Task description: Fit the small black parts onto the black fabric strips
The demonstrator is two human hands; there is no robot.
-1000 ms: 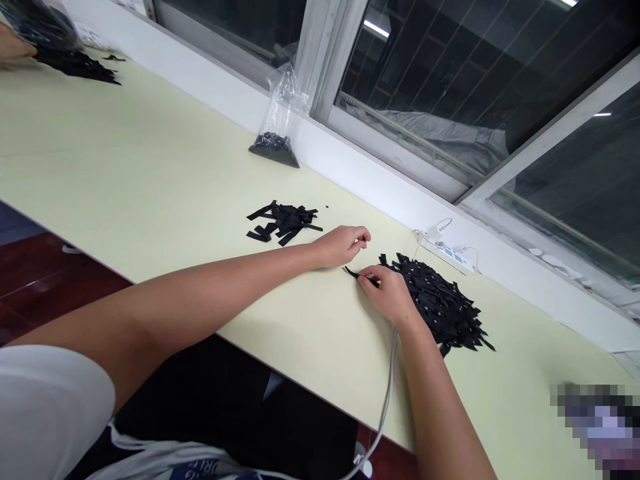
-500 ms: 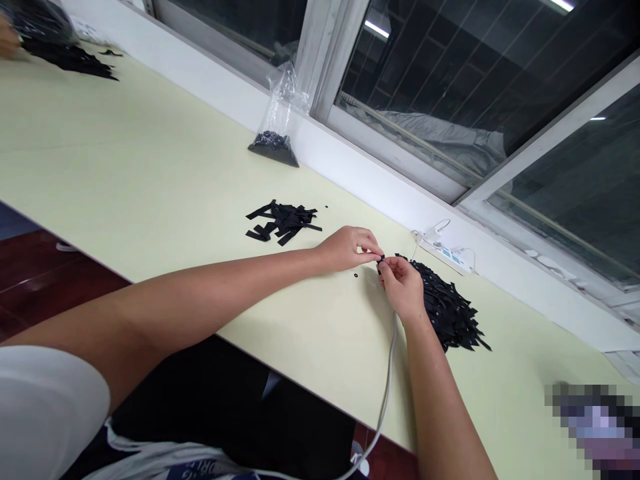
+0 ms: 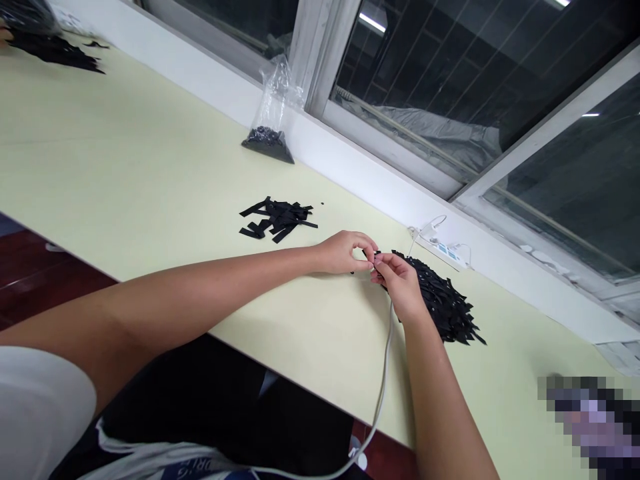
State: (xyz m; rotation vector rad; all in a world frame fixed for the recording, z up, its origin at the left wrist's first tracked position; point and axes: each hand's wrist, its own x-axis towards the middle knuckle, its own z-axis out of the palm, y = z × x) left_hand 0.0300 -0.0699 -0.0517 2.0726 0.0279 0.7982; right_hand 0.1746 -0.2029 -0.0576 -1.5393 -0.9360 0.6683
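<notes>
Moved since one second ago: left hand point(image 3: 345, 252), now meeting right hand point(image 3: 403, 283), right of centre. Right fingers pinch flat black strip point(image 3: 377, 254); left grip indeterminable. Tangled fabric-like pile point(image 3: 447, 303), right.

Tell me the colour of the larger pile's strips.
The strips are black; the head view shows them best.

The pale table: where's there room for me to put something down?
There's a wide bare stretch of table between the small pile of strips and the black material at far left. Another patch lies between the left arm, the near edge and the grey cable. It's crowded around the left hand, right hand, big pile and power strip.
</notes>
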